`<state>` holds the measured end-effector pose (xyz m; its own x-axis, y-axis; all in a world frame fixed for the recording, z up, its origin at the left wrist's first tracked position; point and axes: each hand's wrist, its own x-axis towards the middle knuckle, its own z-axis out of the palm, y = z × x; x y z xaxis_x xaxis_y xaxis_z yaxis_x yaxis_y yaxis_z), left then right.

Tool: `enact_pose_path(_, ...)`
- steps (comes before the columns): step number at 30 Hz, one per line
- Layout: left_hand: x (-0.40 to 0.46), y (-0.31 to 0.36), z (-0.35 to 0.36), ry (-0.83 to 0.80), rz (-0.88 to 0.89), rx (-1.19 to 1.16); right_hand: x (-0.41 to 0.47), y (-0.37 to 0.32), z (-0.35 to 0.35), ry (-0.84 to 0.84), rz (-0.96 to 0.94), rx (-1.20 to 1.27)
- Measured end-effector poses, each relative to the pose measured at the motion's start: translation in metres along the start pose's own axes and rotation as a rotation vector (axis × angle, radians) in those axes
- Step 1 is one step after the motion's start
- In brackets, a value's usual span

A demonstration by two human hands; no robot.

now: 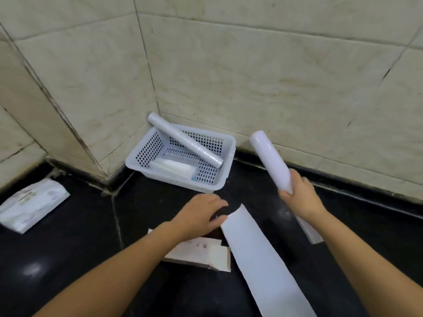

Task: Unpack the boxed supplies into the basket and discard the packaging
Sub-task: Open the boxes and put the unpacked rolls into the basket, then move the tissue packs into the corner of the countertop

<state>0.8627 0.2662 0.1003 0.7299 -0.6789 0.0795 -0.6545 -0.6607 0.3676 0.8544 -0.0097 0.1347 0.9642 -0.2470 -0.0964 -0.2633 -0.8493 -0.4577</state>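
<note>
From my remote seat the job looked approx. half done. The basket [225, 170] sat in the tiled corner w/ two items in it already: a long roll [185, 139] leaning across, upper end over the rim, and a small wrapped pack [174, 168] flat on the bottom. The right hand [299, 195] was clenched round the lower end of a white roll [271, 160], held up in the air just right of the basket, not yet in. The left hand [201, 213] rested fingers spread, gripping nothing, on the mouth of the opened box [201, 251] on the dark counter [68, 259]. A long white carton [263, 259] lay beside it and another box [309, 229] under the right wrist; couldn't tell if either was empty. A flat packet [32, 203] lay well apart at far left, untouched. No packaging binned yet, as far as I could judge.
</note>
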Motion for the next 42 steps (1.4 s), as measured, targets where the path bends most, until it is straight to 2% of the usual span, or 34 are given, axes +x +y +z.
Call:
enact_pose_path(2, 0.008, -0.04, -0.024, 0.206, -0.105, 0.031, 0.021, -0.041, -0.004, 0.034, -0.153, 0.026)
enact_pose_path(4, 0.014, -0.08, -0.041, 0.285, -0.231, 0.117, 0.044, -0.087, 0.0, 0.053, -0.298, 0.04)
enact_pose_path(6, 0.018, -0.115, -0.047, 0.119, -0.372, 0.214, 0.066, -0.136, 0.015, 0.035, -0.403, 0.055)
enact_pose_path(8, 0.018, -0.137, -0.045, -0.095, -0.394, 0.36, 0.086, -0.181, 0.039, 0.005, -0.483, 0.04)
enact_pose_path(9, 0.017, -0.143, -0.042, -0.104, -0.367, 0.402, 0.096, -0.199, 0.054, -0.008, -0.516, 0.022)
enact_pose_path(11, 0.015, -0.146, -0.034, 0.04, -0.331, 0.385, 0.114, -0.226, 0.085, -0.055, -0.548, -0.028)
enact_pose_path(13, 0.014, -0.146, -0.028, 0.215, -0.312, 0.368, 0.128, -0.238, 0.115, -0.136, -0.532, -0.083)
enact_pose_path(15, 0.013, -0.148, -0.025, 0.291, -0.305, 0.362, 0.137, -0.236, 0.14, -0.193, -0.483, -0.112)
enact_pose_path(20, 0.016, -0.15, -0.022, 0.312, -0.291, 0.344, 0.135, -0.219, 0.172, -0.119, -0.431, -0.068)
enact_pose_path(25, 0.017, -0.15, -0.023, 0.31, -0.288, 0.33, 0.134, -0.218, 0.156, -0.153, -0.449, -0.095)
enact_pose_path(31, 0.019, -0.14, -0.025, 0.212, -0.342, 0.279, 0.105, -0.158, 0.08, -0.039, -0.363, -0.102)
enact_pose_path(34, 0.038, -0.113, -0.027, 0.212, -0.257, 0.179, 0.074, -0.094, 0.04, 0.019, -0.235, -0.102)
enact_pose_path(37, 0.079, -0.048, -0.021, 0.21, -0.114, 0.034, 0.032, -0.02, 0.003, 0.063, -0.09, -0.117)
enact_pose_path(42, 0.139, 0.111, 0.024, 0.143, 0.184, -0.062, -0.061, 0.116, -0.057, 0.122, 0.162, -0.12)
